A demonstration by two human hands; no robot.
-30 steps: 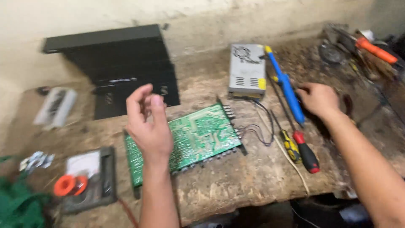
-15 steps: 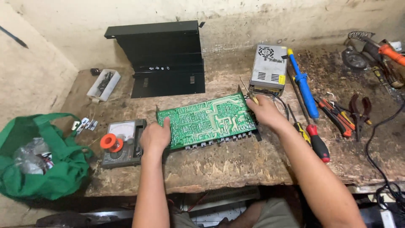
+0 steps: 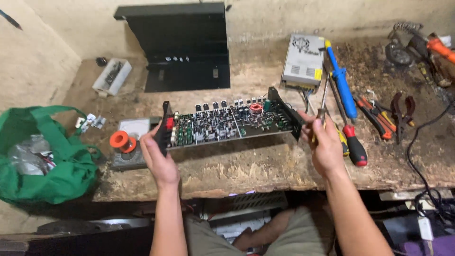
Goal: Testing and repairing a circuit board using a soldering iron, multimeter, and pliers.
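Now left hand [image 3: 160, 159] and right hand [image 3: 326, 144] each clasping circuit board [image 3: 227, 124] ends, component side up

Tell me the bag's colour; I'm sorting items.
Green; the bag shows best in the head view, at left.

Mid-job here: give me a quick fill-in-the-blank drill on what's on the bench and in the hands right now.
1. Both hands hold the circuit board with its ____ side facing up.
2. The right hand also holds a thin ____ against the board's end.
3. The orange spool rests on a grey ____.
4. The left hand grips the board's end nearest the ____ bag at the bench edge.

Missing words: component; screwdriver; meter; green
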